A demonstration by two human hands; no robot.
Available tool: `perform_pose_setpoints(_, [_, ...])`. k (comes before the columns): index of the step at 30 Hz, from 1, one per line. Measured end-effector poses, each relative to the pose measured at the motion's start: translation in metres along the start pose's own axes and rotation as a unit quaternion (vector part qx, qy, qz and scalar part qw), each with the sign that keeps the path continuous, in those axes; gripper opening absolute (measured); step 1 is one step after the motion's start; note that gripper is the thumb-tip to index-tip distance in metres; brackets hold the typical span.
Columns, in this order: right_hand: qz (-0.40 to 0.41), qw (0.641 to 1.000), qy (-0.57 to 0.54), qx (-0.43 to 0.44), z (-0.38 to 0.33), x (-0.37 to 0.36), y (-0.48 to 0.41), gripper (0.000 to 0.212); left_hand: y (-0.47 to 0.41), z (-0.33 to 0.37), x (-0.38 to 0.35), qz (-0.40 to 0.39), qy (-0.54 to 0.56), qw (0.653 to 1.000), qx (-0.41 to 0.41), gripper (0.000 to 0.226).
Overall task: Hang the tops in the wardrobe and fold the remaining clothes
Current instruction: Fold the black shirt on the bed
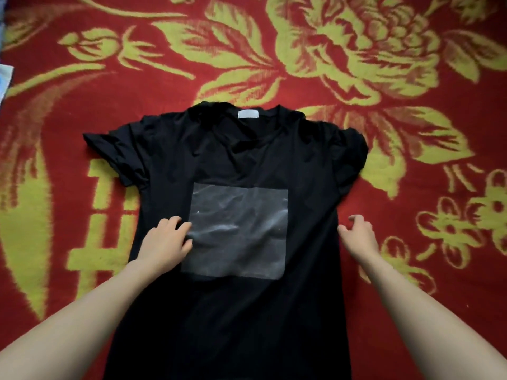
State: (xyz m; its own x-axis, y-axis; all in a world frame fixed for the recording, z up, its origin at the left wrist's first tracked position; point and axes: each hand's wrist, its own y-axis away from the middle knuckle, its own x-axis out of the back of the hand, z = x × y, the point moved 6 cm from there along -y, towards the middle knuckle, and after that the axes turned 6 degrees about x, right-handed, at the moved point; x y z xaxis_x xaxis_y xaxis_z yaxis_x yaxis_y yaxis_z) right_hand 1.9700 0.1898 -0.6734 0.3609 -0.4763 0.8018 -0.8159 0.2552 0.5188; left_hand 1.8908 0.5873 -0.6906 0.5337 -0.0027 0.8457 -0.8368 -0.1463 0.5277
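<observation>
Home, by the floral blanket (356, 64).

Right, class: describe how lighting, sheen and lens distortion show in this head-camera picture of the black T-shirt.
Head view: soft, even light; black T-shirt swallows fold detail; grey square print carries a pale sheen; wide-angle stretch enlarges the forearms.

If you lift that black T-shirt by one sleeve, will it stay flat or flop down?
Probably flop: the black T-shirt looks soft, already wrinkled and bunched at its sleeves. It likely feels light. The shiny grey square on its front may stay stiffer.
</observation>
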Motion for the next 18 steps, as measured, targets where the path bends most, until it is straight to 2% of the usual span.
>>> perform_pose_setpoints(6, [0.058,0.97,-0.228,-0.065,0.008,0.047,-0.078,0.041,-0.065,0.028,0.04,0.027,0.003,1.0,-0.013,0.058])
perform_pose_setpoints(9, [0.048,0.946,-0.312,-0.077,0.001,0.057,-0.108,0.05,-0.095,0.051,0.054,0.023,0.026,0.999,-0.001,0.062])
perform_pose_setpoints(11, [0.039,0.939,-0.336,-0.064,-0.011,0.059,-0.128,0.057,-0.119,0.071,0.061,0.008,0.022,1.0,-0.007,0.067])
perform_pose_setpoints(15, [0.046,0.916,-0.399,-0.007,-0.045,0.052,-0.153,0.073,-0.153,0.096,0.063,-0.071,0.06,0.995,0.025,0.082])
perform_pose_setpoints(18, [0.048,0.918,-0.391,-0.052,-0.056,0.044,-0.162,0.074,-0.163,0.099,0.063,-0.11,0.07,0.991,0.029,0.087])
